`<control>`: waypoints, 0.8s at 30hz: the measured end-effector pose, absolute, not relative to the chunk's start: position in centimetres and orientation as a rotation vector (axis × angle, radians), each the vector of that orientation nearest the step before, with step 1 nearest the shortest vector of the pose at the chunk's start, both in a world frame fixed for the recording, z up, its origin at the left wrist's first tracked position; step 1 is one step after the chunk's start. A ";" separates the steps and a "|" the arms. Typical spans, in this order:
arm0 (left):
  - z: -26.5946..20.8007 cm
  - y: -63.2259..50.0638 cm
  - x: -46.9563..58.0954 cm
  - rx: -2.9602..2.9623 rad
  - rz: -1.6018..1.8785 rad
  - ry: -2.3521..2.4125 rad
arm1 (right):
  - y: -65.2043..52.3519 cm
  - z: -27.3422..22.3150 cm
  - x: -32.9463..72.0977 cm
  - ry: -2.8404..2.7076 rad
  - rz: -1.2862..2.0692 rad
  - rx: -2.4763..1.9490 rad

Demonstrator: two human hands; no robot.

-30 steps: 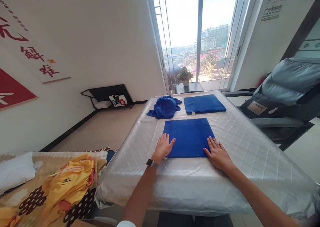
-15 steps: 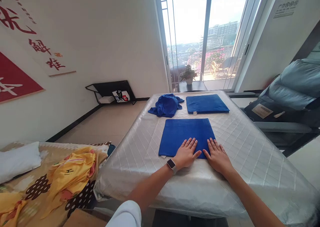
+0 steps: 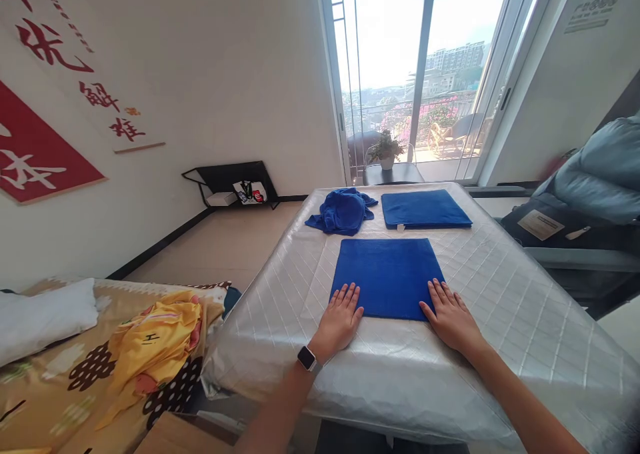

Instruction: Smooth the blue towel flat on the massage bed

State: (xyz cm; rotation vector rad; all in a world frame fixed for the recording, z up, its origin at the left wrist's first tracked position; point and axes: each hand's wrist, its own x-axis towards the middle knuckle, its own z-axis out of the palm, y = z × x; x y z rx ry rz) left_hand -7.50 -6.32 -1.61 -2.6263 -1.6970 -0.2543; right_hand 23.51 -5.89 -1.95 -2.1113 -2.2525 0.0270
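Note:
A flat, folded blue towel point(image 3: 387, 274) lies on the silver quilted table cover point(image 3: 505, 314) in front of me. My left hand point(image 3: 340, 317) rests palm down on the towel's near left corner, fingers straight, a watch on the wrist. On the near right corner lies my right hand point(image 3: 450, 314), flat with the fingers stretched out. Behind, a neat stack of folded blue cloth point(image 3: 425, 209) with a small white tag sits at the back right. A crumpled blue towel point(image 3: 343, 211) is heaped to its left.
To the left is a low bed point(image 3: 65, 381) with a yellow garment point(image 3: 157, 337) and a white pillow point(image 3: 50, 317). An open cardboard box point(image 3: 185, 434) stands below the table's near left. A grey armchair point(image 3: 590, 214) is on the right, and a potted plant point(image 3: 387, 151) beyond the table.
My left hand has slid left across the folded towel to its near left corner. My right hand stays at the right corner. The view has shifted slightly left.

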 end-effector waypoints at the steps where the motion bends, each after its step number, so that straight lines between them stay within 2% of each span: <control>1: -1.8 -6.3 -7.5 -2.595 -0.277 -1.723 | -5.8 -2.0 23.5 -2.253 0.020 -2.108; 8: -2.3 -6.5 -7.7 -2.486 -0.325 -1.824 | -5.6 -2.5 24.0 -2.238 0.034 -2.055; 15: -2.3 -6.6 -7.5 -2.434 -0.360 -1.919 | -5.5 -1.5 24.5 -2.216 -0.127 -1.902; 20: -2.5 -6.6 -7.4 -2.430 -0.380 -1.903 | -1.9 0.2 23.4 -2.228 -0.056 -2.028; 24: -3.1 -6.6 -7.9 -2.417 -0.373 -1.875 | 0.4 -0.4 23.0 -2.175 -0.013 -2.104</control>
